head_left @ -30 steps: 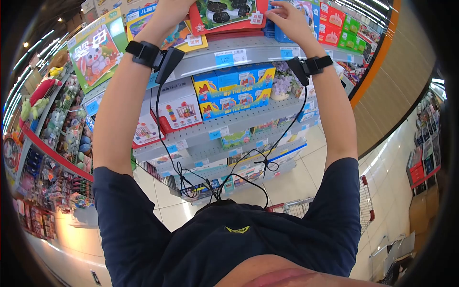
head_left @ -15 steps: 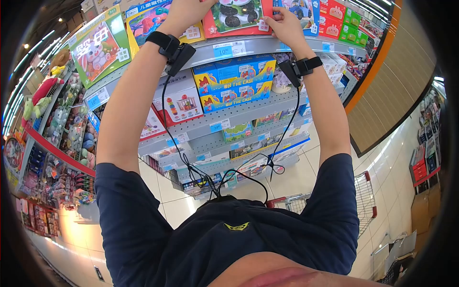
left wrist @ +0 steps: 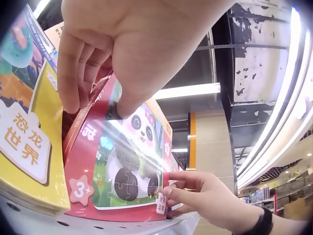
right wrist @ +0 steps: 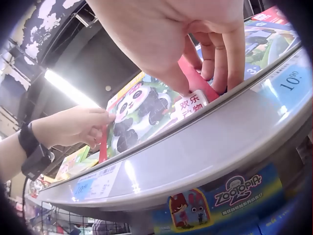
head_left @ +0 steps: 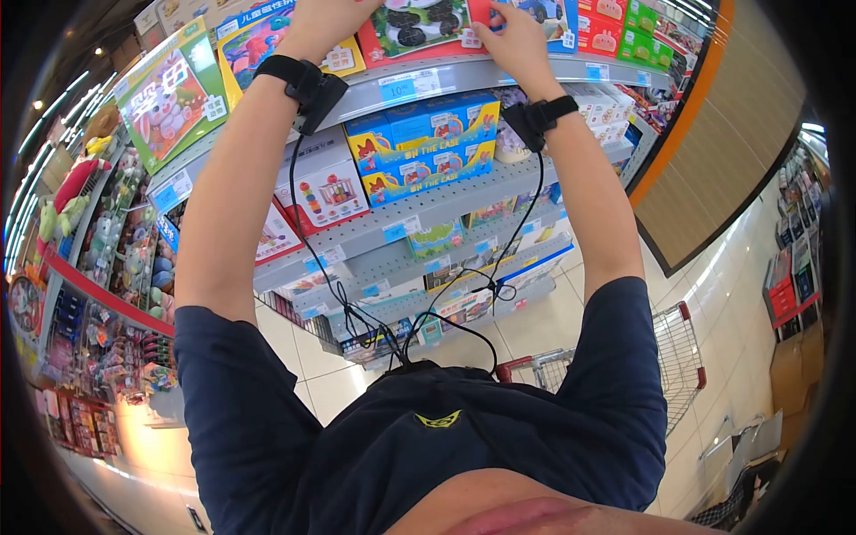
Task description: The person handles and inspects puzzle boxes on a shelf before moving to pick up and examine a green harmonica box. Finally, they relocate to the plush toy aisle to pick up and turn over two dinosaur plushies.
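Observation:
A red jigsaw puzzle box [head_left: 419, 31] with a panda picture stands at the front of the upper shelf. My left hand [head_left: 334, 22] pinches its left edge; in the left wrist view the thumb lies on the front and the fingers reach behind the side. My right hand [head_left: 519, 49] grips the lower right edge, thumb beside the white label [right wrist: 190, 104], fingers curled round the side. A yellow dinosaur puzzle box [left wrist: 24, 142] stands close on the left. On the right is a blue puzzle box [head_left: 546, 11] with a car picture.
A green rabbit puzzle box [head_left: 169, 98] leans at the shelf's left end. Below the price-tagged shelf edge [head_left: 383, 94] sit blue-and-yellow boxes [head_left: 423, 147]. Cables [head_left: 299, 214] hang from both wrists. A shopping cart [head_left: 673, 357] stands at the right, and a plush toy rack [head_left: 107, 232] at the left.
The panda box has come down and levelled out in the shelf's front row, both hands moving with it. Lately the view has shifted slightly; both hands still hold the box.

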A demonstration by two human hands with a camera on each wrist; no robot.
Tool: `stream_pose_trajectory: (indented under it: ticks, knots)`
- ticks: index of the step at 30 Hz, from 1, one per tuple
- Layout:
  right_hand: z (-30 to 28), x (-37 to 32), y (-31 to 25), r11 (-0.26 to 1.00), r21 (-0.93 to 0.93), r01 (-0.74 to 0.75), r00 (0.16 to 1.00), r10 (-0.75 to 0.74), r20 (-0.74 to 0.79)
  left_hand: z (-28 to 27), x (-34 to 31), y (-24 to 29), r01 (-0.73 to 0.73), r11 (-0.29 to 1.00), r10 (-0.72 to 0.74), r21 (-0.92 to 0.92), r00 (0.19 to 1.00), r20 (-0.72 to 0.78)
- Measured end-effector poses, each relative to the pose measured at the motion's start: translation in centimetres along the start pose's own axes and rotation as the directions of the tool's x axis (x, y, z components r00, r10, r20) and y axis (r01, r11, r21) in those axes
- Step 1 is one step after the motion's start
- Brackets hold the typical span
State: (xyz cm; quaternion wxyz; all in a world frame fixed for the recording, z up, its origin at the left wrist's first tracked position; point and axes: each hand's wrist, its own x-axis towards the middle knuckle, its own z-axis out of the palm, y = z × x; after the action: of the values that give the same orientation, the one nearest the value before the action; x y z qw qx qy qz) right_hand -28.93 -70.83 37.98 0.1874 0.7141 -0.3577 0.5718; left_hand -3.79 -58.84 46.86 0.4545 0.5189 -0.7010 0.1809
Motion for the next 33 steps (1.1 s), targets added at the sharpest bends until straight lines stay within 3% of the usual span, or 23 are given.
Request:
stream_pose_trajectory:
  ticks: [2,4,7,10,12,13,15,19,21,24,28,30,31,33]
  knots:
    - [0.4,0.2,-0.3,0.999,0.038,-0.034,0.997,0.031,0.068,0.1,0.1,-0.3,-0.048,0.996,0.054,0.081,0.995,-0.080]
    - [0.9,0.3,-0.1,0.999,-0.005,0.043,0.999,-0.043,-0.019,-0.2,0.2,-0.3,-0.046,0.985,0.059,0.167,0.996,-0.071]
    - [0.7,-0.2,-0.3,0.998,0.055,-0.015,0.999,0.014,0.032,-1.0,-0.1,-0.2,-0.092,0.981,0.091,0.169,0.996,0.013]
    - [0.0,-1.2,-0.5,0.988,0.150,-0.044,0.996,0.032,0.081,-0.7,-0.1,-1.7,0.043,0.997,-0.043,0.068,0.999,0.002]
    - [-0.3,-1.3,-0.6,0.994,0.111,-0.019,0.996,0.009,0.090,0.2,0.6,-4.4,-0.031,0.941,0.007,0.338,0.997,0.071]
    - [-0.4,-1.4,-0.8,0.998,0.069,0.001,0.995,-0.008,0.101,0.4,0.6,-4.8,-0.027,0.940,0.003,0.339,0.998,0.070]
    - [-0.7,-1.4,-1.2,0.992,0.120,-0.038,0.993,0.024,0.115,0.6,0.4,-5.0,0.049,0.981,-0.072,0.188,0.990,0.118]
    - [-1.3,-1.5,-1.6,0.980,0.180,-0.083,0.986,0.055,0.155,-0.4,-0.6,-2.4,0.101,0.973,-0.133,0.205,0.980,0.149]
    - [-1.5,-1.7,-1.4,0.988,0.145,-0.053,0.991,0.035,0.129,-1.8,-1.8,-0.3,0.082,0.997,-0.082,0.006,0.995,0.055]
    - [-1.8,-2.0,-1.2,0.993,0.115,-0.024,0.995,0.012,0.101,-1.9,-1.8,-0.8,0.115,0.984,-0.103,-0.138,0.991,0.088]
    - [-2.6,-2.4,-1.4,0.983,0.179,-0.036,0.998,0.025,0.065,-3.2,-2.0,-0.1,0.157,0.981,-0.147,-0.115,0.985,0.092]
    - [-3.9,-2.8,-1.9,0.976,0.214,-0.030,0.998,0.018,0.056,-4.6,-3.5,1.4,0.122,0.992,-0.121,0.011,0.991,-0.060]
    - [-4.6,-3.3,-2.2,0.968,0.249,-0.024,0.999,0.014,0.044,-4.9,-4.1,0.6,0.121,0.993,-0.120,0.012,0.991,-0.060]
    - [-6.1,-5.0,-2.8,0.954,0.294,-0.064,0.998,0.058,0.030,-5.5,-5.3,-1.8,-0.057,0.988,0.019,-0.146,0.968,-0.251]
